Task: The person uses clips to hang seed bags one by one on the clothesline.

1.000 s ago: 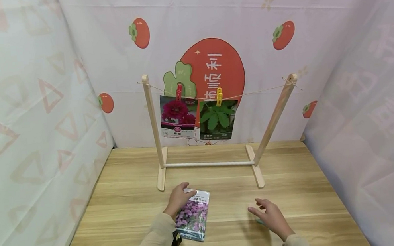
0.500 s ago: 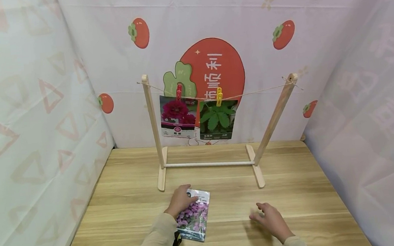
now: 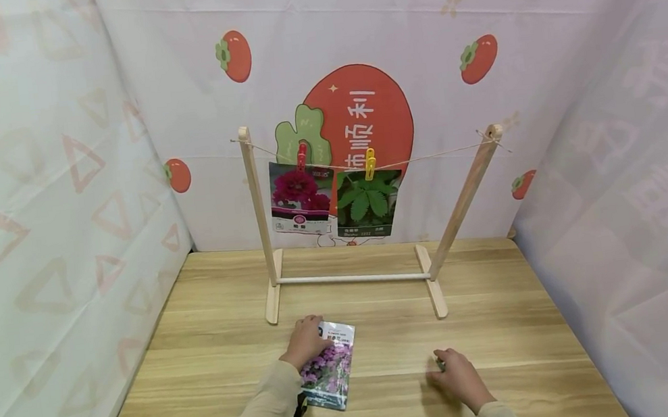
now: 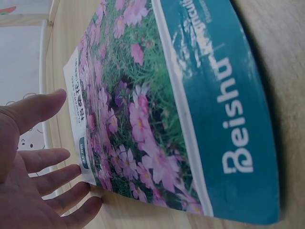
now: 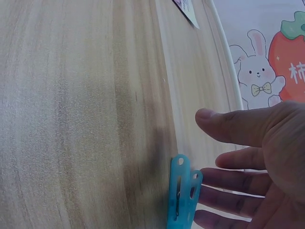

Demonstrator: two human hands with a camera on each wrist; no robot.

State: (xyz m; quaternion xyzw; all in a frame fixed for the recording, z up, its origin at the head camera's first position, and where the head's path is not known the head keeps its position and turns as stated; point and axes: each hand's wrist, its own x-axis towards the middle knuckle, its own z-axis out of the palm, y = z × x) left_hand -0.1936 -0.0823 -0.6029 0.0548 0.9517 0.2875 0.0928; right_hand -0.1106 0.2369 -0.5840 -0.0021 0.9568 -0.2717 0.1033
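Note:
A flower seed packet (image 3: 329, 369) with pink blooms lies on the table, its teal end nearest the left wrist camera. My left hand (image 3: 304, 343) is at the packet's upper left edge. In the left wrist view, its fingers (image 4: 71, 186) reach the edge of the packet while the thumb (image 4: 40, 109) stands apart from them. To the right, my right hand (image 3: 460, 375) is low over the table beside a turquoise clothespin (image 5: 180, 200). Its fingertips come right up to the clothespin, with the thumb (image 5: 228, 125) spread away, as the right wrist view shows.
Behind the hands stands a wooden rack (image 3: 261, 209) with a string (image 3: 438, 157) across its top. A red clothespin (image 3: 301, 157) holds one flower packet (image 3: 297, 202) there, and a yellow clothespin (image 3: 369, 164) holds a green-leaf packet (image 3: 367, 205). Printed cloth walls enclose the table.
My left hand has settled slightly lower at the packet's edge. The right hand has shifted a little downward, with its thumb and fingers nearer each other in the head view. The packet stays put.

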